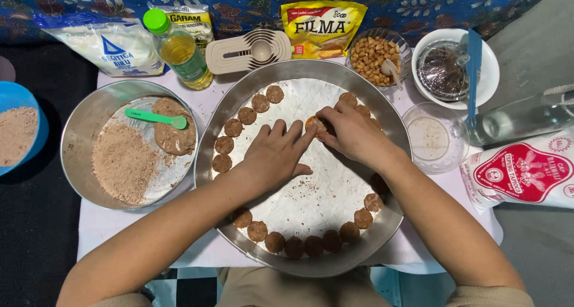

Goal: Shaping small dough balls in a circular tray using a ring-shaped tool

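Both hands, left hand (pixel 276 153) and right hand (pixel 353 133), pinch one dough disc (pixel 314 124) mid-frame over paper-lined round tray (pixel 230 107) ringed with brown discs (pixel 293 245).

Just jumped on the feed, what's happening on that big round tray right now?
A person is shaping a small brown dough piece with both hands: left hand and right hand pinch it together above the paper-lined round metal tray. Flattened brown discs already line most of the tray's rim. To the left, a metal bowl holds crumbly mix, a dough lump and a green spoon.
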